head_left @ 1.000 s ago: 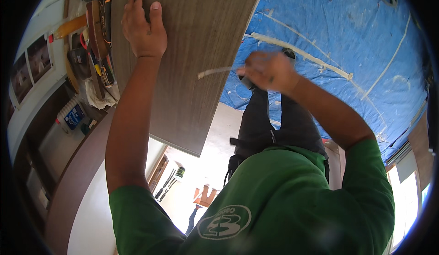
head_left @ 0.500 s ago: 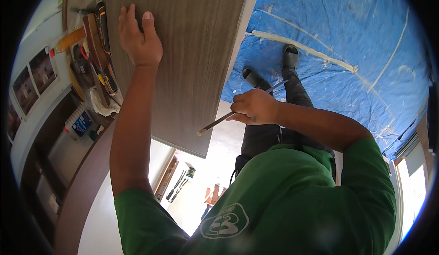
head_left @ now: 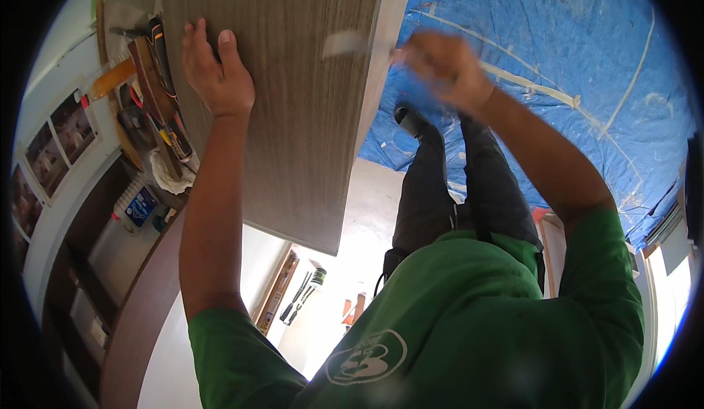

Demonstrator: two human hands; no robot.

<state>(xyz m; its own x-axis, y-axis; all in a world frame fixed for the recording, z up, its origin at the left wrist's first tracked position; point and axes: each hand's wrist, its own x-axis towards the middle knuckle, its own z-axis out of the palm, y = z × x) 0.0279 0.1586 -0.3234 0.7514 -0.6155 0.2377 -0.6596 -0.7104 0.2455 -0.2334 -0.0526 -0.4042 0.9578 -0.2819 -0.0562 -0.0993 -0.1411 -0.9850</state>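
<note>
My left hand lies flat on the wide face of a grey-brown wood-grain panel, near its left edge, fingers spread. At the panel's right edge my right hand is smeared by motion. It appears closed around a thin, stick-like tool, whose pale blurred end reaches left over the panel face. What kind of tool it is cannot be made out. The panel's narrow pale edge runs along its right side, beside my right hand.
Left of the panel, hand tools with an orange-and-black handle and a bottle of orange liquid sit on a cluttered ledge. A blue tarp with tape strips covers the floor at right. A curved brown-edged counter is at lower left.
My right hand has moved up and away from my body to the panel's right edge, with the thin tool swung over the panel. My left hand stays flat; the panel appears shifted slightly in view.
</note>
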